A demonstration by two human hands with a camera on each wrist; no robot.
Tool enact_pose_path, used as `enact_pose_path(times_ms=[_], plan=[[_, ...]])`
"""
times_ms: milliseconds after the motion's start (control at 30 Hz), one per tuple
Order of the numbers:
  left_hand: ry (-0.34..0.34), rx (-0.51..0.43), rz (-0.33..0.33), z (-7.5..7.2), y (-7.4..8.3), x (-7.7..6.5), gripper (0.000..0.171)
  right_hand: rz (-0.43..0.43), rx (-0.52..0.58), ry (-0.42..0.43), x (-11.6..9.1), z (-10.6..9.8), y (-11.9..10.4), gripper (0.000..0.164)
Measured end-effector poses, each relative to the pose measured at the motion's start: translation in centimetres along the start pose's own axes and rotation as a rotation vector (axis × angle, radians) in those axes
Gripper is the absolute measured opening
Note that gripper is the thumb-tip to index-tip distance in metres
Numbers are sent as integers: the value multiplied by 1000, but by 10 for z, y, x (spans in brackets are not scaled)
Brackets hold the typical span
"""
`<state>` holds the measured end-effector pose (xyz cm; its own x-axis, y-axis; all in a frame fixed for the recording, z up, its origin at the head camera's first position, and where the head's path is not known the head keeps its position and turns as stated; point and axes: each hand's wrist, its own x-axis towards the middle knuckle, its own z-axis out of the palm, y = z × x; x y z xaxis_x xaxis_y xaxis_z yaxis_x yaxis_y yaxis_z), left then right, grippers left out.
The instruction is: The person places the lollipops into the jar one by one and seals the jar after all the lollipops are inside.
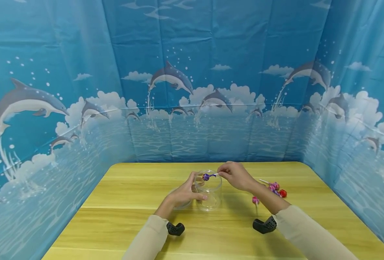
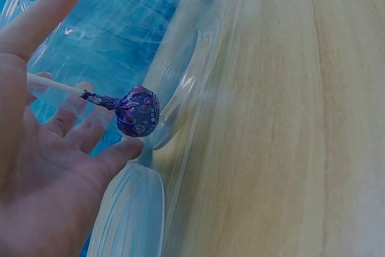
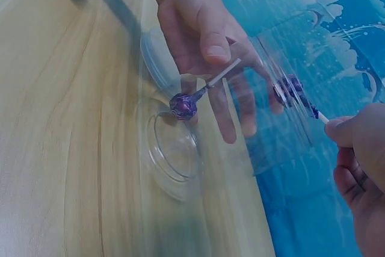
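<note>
A purple-wrapped lollipop [image 1: 206,177] is held at the mouth of a clear jar [image 1: 211,189], its round head pointed toward 9 o'clock and its white stick [image 3: 323,118] toward 3; whether the head sits just inside the rim or just above it cannot be told. It should be light, with a hard, brittle head under a thin, slick wrapper, so the grip is best taken on the stick, as is done here: thumb and fingers of the right hand [image 1: 235,176] are pinched together on its free end. The jar looks thin-walled, light and likely slippery, and would be best held by its side with modest pressure. It is clasped from 9 o'clock by the left hand [image 1: 184,192], with the thumb laid across the near side and the fingers spread behind. A second purple lollipop [image 3: 183,106] is seen through the wall near the jar's base, apparently inside. The right forearm is slanted from 5 o'clock up toward 10, with the hand brought to the rim from about 2 o'clock; the left forearm is raised from 7 o'clock toward 1. At 8 o'clock of the jar a clear lid [image 1: 183,206] is partly hidden on the table [image 1: 114,216]; loose lollipops [image 1: 275,186] are grouped at 3 o'clock.
</note>
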<state>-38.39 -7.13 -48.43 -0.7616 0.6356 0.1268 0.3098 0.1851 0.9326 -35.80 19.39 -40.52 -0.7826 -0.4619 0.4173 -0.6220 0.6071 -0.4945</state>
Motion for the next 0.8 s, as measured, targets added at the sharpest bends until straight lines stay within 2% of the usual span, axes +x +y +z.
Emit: enact_pose_path(times_ms=[167, 300, 533, 800], plan=[[3, -8, 11, 0, 2, -1, 79, -16, -9, 6, 4, 5, -1, 10], [7, 2, -5, -1, 3, -1, 79, -34, -30, -3, 7, 9, -3, 10], [6, 11, -20, -2, 2, -3, 79, -148, -115, -11, 17, 16, -6, 9], [-9, -29, -1, 0, 1, -1, 79, -218, -226, -25, 27, 24, -6, 8]])
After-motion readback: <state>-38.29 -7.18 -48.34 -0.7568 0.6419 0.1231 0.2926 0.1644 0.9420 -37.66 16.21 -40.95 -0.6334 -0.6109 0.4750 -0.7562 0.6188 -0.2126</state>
